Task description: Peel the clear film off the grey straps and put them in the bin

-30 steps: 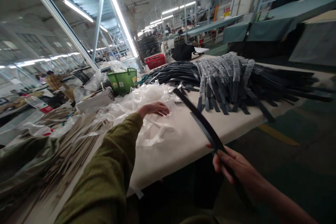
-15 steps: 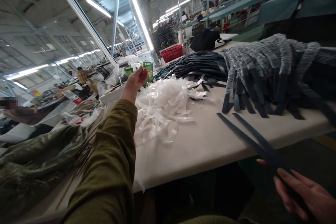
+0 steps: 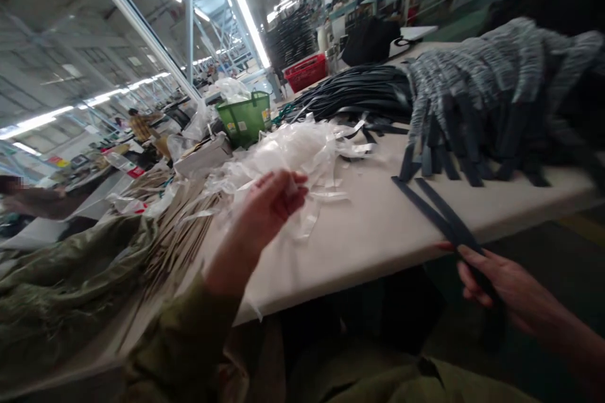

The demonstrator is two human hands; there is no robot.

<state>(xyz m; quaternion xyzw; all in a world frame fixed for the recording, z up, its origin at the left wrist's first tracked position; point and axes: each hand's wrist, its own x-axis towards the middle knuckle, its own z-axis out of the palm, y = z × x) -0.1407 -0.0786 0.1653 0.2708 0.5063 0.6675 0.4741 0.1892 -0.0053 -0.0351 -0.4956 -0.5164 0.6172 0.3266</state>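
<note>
Dark strips [image 3: 454, 227] being gripped by right hand [image 3: 496, 274], four o'clock, left hand [image 3: 274, 204] being held curled near white scraps [image 3: 297, 145], contents impossible to tell, forearm [image 3: 208, 308] being angled from seven o'clock

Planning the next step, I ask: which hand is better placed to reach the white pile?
Probably the left hand: it is nearer the white pile; the right hand holds dark strips.

From head height we look forward and down across the pale table [image 3: 350, 233], which lies near, its front edge [image 3: 331, 285] climbing toward three o'clock. Our left hand [image 3: 271, 204] shows close at eight, our right hand [image 3: 503, 283] at four; farther off, we catch a strip light [image 3: 242, 6] toward eleven.
</note>
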